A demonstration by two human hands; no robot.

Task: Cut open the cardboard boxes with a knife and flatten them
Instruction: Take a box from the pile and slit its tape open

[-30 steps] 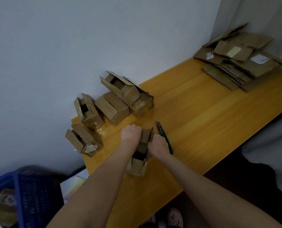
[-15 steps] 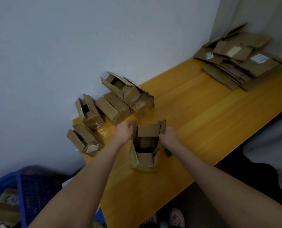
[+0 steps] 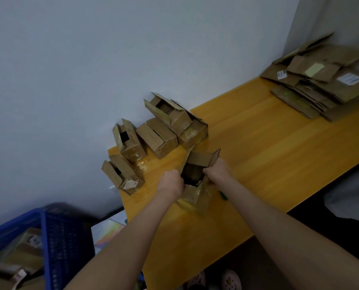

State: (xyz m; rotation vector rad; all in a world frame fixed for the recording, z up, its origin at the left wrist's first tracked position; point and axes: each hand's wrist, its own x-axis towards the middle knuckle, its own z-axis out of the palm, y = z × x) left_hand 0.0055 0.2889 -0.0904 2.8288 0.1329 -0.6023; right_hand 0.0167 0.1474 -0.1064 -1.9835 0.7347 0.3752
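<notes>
Cardboard box (image 3: 200,159): left hand (image 3: 171,182), right hand (image 3: 217,170) fingers curled round opposite walls.

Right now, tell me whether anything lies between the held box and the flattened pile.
Nothing visible does: only bare table separates the box from the flattened pile. The knife lies by the box's near side, off that path.

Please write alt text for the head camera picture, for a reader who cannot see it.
A person's left hand and right hand grip the sides of an open cardboard box on a yellow wooden table. Several more small boxes stand by the wall, and a pile of flattened cardboard lies at the far right end.
</notes>
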